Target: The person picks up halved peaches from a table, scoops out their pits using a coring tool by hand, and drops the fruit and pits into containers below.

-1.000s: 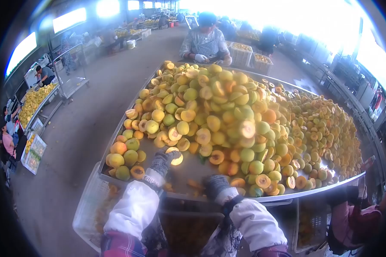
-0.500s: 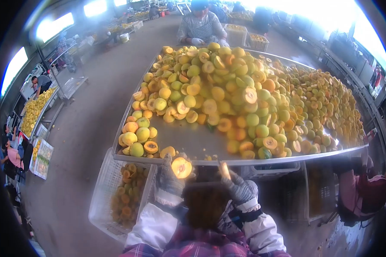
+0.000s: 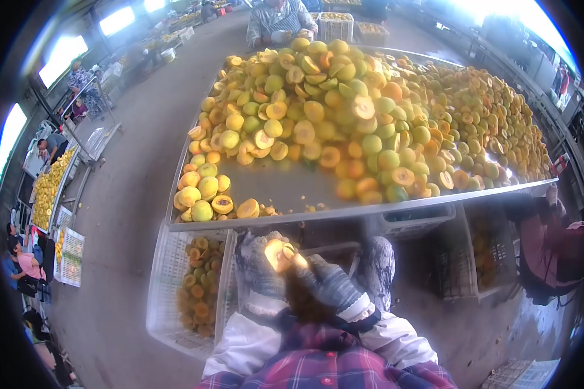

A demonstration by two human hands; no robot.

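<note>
My left hand (image 3: 257, 267), in a grey knitted glove, is closed around a yellow peach half (image 3: 278, 255), its cut face turned up. My right hand (image 3: 333, 284), gloved too, meets the fruit from the right with fingers drawn together. A bright orange-tinted fingertip or tool tip touches the cut face; what these fingers grip is hidden. Both hands are below the near edge of a metal table (image 3: 259, 188). Whole and halved peaches (image 3: 318, 110) are heaped on it. A smaller group of peaches (image 3: 202, 187) lies at the near left corner, beside a halved peach (image 3: 247, 208).
A white crate (image 3: 163, 292) with fruit halves stands below the table at left. Another crate (image 3: 457, 259) stands under the right side. Across the table a person (image 3: 280, 23) handles fruit. A maroon-covered item (image 3: 555, 253) is at far right.
My right hand has moved left and now meets the peach half in my left hand; before, the hands were apart. The view has tilted down, and the table appears higher.
</note>
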